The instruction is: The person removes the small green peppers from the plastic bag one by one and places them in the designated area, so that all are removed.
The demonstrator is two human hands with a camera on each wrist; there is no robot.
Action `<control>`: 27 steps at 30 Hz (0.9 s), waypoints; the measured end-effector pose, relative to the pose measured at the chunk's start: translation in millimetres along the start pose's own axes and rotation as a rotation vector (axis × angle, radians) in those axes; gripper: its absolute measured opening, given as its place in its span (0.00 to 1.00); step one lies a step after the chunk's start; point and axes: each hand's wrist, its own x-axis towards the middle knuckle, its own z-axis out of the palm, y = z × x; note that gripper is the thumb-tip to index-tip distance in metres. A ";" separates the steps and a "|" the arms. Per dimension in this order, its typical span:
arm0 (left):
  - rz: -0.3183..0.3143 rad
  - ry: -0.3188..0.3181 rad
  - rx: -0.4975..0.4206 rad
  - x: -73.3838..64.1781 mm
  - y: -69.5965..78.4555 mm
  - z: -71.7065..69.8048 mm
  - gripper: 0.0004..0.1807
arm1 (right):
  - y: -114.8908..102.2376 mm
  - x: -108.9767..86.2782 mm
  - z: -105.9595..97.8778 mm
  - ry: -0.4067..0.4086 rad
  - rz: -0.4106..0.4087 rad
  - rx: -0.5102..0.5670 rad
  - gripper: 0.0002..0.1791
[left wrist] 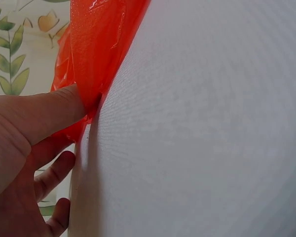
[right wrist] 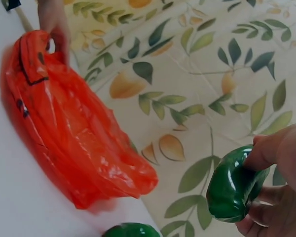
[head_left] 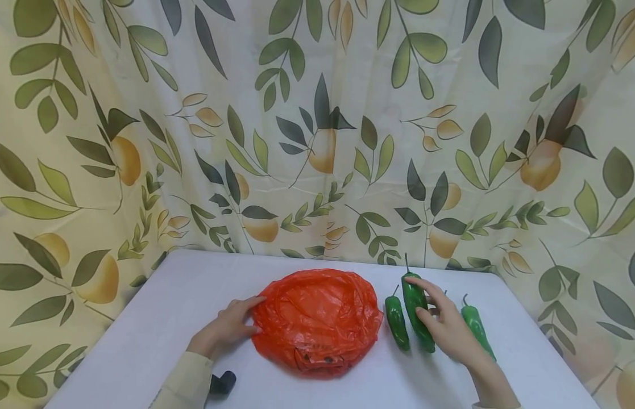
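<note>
A red plastic bag (head_left: 319, 307) with black print lies on the white table, its mouth spread wide. At its left rim is my left hand (head_left: 232, 322); in the left wrist view the thumb and fingers pinch the bag's edge (left wrist: 101, 44). My right hand (head_left: 447, 329) grips a long green chili pepper (head_left: 413, 301) between thumb and fingers. In the right wrist view this pepper (right wrist: 232, 190) is seen end-on, held up off the table. Just left of it, a smaller green pepper (head_left: 396, 322) lies beside the bag.
Another green pepper (head_left: 477, 326) lies right of my right hand, and a stem behind the hand hints at one more, mostly hidden. A black object (head_left: 223, 383) sits near my left sleeve. A leaf-and-fruit patterned curtain (head_left: 317, 142) stands behind the table.
</note>
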 end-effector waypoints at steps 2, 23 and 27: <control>-0.003 0.000 -0.003 -0.4 0.3 -0.3 0.40 | 1.6 -0.4 -4.3 0.007 0.006 -0.005 0.33; -0.006 -0.001 0.004 -0.1 -0.9 0.5 0.41 | 29.7 -3.5 -35.1 -0.013 0.071 0.024 0.33; -0.007 0.006 0.006 -0.8 -0.8 0.8 0.41 | 38.9 -3.9 -41.4 0.022 0.065 -0.013 0.32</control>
